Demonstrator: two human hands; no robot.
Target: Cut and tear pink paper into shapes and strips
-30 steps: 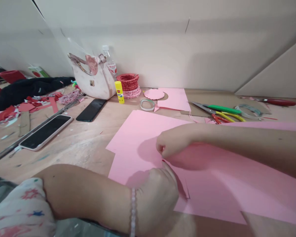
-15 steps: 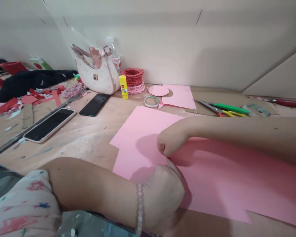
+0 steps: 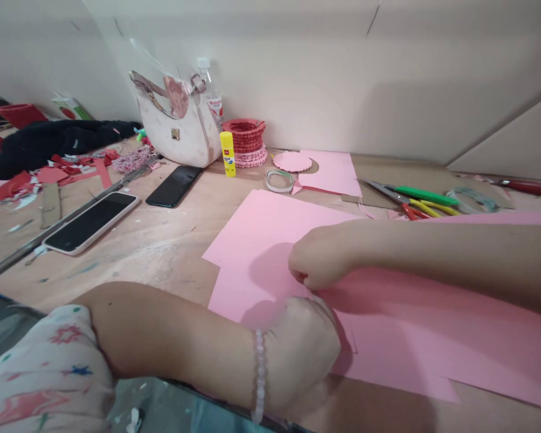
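Note:
Large pink paper sheets lie overlapped on the wooden table in front of me. My left hand, with a bead bracelet on the wrist, rests on the near edge of the paper with its fingers curled under; what they grip is hidden. My right hand reaches in from the right and is closed in a pinch just above the left hand, over the paper. What it pinches is too small to make out.
Two phones lie at the left. A white handbag, a bottle, a yellow glue stick, a red woven basket, a tape ring, a scalloped pink disc and scissors line the back. Red scraps cover the far left.
The view has shifted slightly; both hands stay closed together over the pink paper, with my right hand edging a little to the right and up.

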